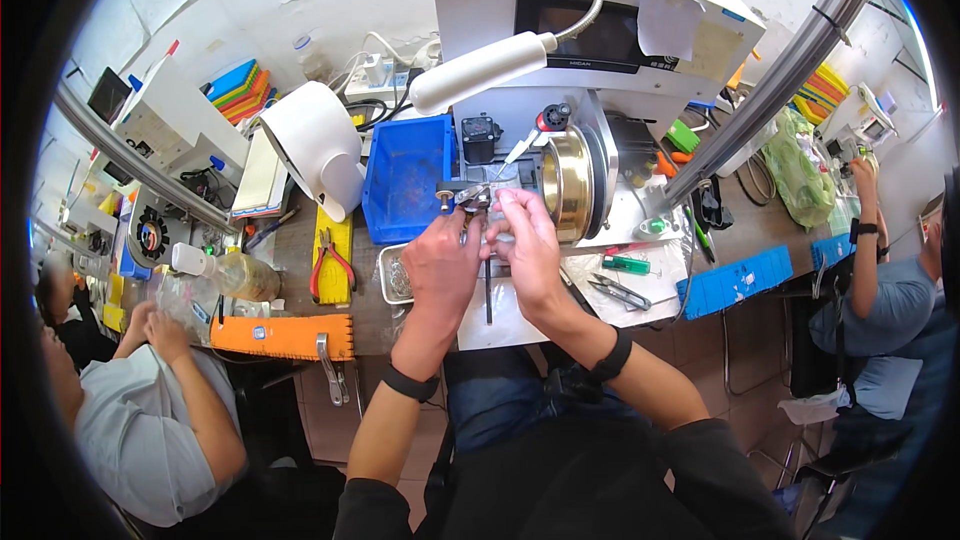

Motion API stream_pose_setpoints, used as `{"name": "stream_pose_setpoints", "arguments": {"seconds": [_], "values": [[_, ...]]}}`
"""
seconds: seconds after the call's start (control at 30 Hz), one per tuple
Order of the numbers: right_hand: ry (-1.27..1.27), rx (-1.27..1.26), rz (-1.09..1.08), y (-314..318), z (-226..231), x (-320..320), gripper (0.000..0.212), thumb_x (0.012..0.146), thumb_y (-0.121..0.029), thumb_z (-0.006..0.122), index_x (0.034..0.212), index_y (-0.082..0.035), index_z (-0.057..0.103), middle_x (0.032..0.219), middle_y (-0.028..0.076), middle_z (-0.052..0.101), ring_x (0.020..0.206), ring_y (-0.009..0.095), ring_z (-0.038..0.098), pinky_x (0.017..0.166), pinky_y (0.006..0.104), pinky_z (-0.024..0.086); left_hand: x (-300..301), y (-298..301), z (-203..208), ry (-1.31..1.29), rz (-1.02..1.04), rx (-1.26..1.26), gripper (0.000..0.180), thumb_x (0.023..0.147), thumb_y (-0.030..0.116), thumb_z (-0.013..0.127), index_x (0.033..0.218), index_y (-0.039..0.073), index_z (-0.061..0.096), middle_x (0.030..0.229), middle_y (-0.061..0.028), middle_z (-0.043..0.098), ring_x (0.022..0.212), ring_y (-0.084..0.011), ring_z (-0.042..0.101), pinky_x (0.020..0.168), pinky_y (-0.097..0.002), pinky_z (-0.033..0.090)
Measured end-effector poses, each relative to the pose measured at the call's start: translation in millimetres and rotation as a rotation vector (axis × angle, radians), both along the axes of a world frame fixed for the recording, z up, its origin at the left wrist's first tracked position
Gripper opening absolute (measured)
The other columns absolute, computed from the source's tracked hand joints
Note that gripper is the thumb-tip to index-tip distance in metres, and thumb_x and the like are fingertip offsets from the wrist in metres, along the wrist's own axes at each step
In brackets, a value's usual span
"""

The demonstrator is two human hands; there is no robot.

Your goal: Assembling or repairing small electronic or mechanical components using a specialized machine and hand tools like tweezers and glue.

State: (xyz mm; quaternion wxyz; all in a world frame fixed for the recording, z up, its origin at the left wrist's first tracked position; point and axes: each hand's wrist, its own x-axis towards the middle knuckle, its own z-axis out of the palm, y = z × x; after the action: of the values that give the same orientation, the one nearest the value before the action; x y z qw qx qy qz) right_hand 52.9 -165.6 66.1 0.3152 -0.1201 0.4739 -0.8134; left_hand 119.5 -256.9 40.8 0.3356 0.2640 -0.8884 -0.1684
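Note:
My left hand [440,262] and my right hand [532,248] meet over the bench in front of a machine with a brass-coloured ring [566,186]. Both hands have their fingers bent and pinched together at a small dark metal fixture [474,194]. Whatever lies between the fingertips is too small and too covered to name. A thin dark rod [489,292] points down toward me from beneath the hands. Just beyond the fingers sits a white-tipped nozzle with a red and black cap [551,119]. Left of the fixture stands a blue plastic bin [409,190].
Red-handled pliers [331,266] lie on a yellow strip to the left, near a small clear tray [396,275]. Snips [620,292] and a green-handled tool [626,265] lie at the right. A white lamp [484,72] hangs above. Co-workers sit on both sides.

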Motion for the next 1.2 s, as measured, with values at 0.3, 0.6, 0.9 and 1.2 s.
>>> {"name": "stream_pose_setpoints", "arguments": {"seconds": [0.3,0.6,0.9,1.2], "values": [[0.023,-0.064,-0.102,-15,-5,-4,0.016,0.102,-0.019,0.053,0.106,-0.003,0.052,0.08,0.002,0.05,0.064,0.008,0.049,0.057,0.0242,0.044,-8,0,-1,0.064,-0.007,0.051,0.018,0.086,0.021,0.066,0.08,0.004,0.067,0.069,-0.0157,0.065,0.061,-0.0351,0.064,0.056,-0.0429,0.05],[0.029,-0.065,-0.086,-20,-11,-9,0.012,0.103,-0.018,0.052,0.101,-0.006,0.053,0.075,-0.003,0.049,0.055,0.002,0.035,0.047,0.0192,0.029,-14,5,3,0.264,-0.037,0.488,0.021,0.083,0.019,0.07,0.078,-0.002,0.07,0.068,-0.0174,0.068,0.062,-0.032,0.068,0.058,-0.0375,0.052],[0.041,-0.115,-0.1,-20,-17,-11,0.012,0.103,-0.018,0.05,0.103,-0.006,0.051,0.069,-0.005,0.042,0.053,0.001,0.032,0.045,0.0194,0.026,8,3,52,0.285,0.062,0.22,0.012,0.079,0.014,0.077,0.089,0.01,0.074,0.075,-0.0035,0.07,0.066,-0.0213,0.066,0.065,-0.0335,0.051],[0.001,-0.124,-0.083,-21,-16,-11,0.013,0.104,-0.019,0.05,0.105,-0.006,0.05,0.068,-0.005,0.04,0.052,0.001,0.032,0.044,0.0192,0.026,-22,-21,64,0.263,-0.29,0.45,0.049,0.08,0.009,0.07,0.127,0.006,0.055,0.087,-0.0045,0.072,0.083,-0.0257,0.064,0.084,-0.0358,0.047]]}}
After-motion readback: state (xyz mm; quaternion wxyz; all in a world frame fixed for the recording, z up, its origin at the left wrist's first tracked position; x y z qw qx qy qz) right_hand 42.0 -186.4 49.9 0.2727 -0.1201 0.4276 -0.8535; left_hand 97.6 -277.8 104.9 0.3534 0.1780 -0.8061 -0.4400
